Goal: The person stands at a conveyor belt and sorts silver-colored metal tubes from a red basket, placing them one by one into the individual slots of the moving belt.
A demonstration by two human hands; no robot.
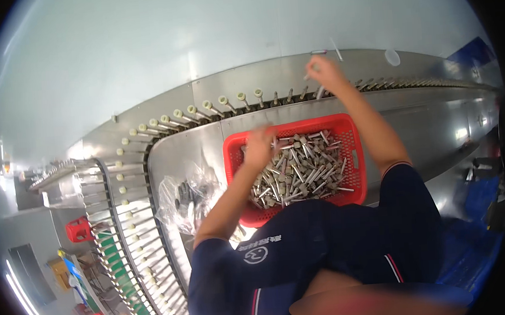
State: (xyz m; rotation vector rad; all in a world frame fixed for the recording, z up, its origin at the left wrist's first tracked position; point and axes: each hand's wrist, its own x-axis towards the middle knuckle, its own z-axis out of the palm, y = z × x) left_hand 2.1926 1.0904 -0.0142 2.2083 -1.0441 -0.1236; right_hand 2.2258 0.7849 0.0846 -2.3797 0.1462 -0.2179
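Note:
My left hand, smeared by motion, is over the left rear part of a red plastic basket. In the basket lies a heap of metal-stemmed parts with dull grey-brown heads. Whether that hand holds anything is not clear. My right hand is stretched farther forward, above a curved line of upright spindles. Its fingers are curled together, and what they hold, if anything, cannot be made out. Just below it a metallic rod leans at the spindle line. Short bare spindles stand to its left.
Pale-capped pieces stand on spindles along the track, which bends toward me at left. A clear plastic bag with dark contents lies left of the basket. A translucent disc and a small pink-dark item lie near the back wall.

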